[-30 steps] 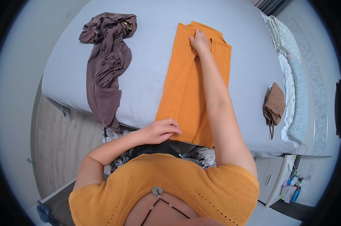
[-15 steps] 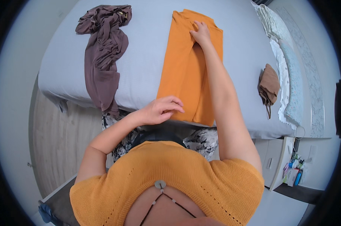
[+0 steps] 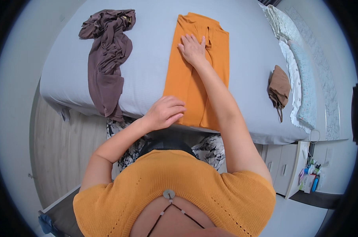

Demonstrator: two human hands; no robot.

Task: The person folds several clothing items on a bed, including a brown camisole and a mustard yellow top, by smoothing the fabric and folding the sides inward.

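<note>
A pair of orange pants point(image 3: 183, 85) lies lengthwise on the bed, its waist at the far end and its leg ends by the near edge. On the upper part of the pants rests my right hand point(image 3: 192, 50), open, palm down with fingers spread. Beside it, a narrow gap shows in the cloth. My left hand point(image 3: 165, 112) is at the lower left edge of the pants, fingers stretched out loosely and holding nothing; whether it touches the cloth is hard to see.
The bed point(image 3: 147, 51) has a pale grey-blue sheet. A crumpled purple-brown garment point(image 3: 106, 63) lies to the left and hangs over the near edge. At the right are a bunched brown garment point(image 3: 279, 87) and patterned pillows point(image 3: 304, 79). Small items fill an open cabinet point(image 3: 308, 181).
My right hand has moved left and slightly nearer across the pants, its fingers now spread flat. The left hand has shifted slightly left. The gap in the cloth near the waist now shows.
</note>
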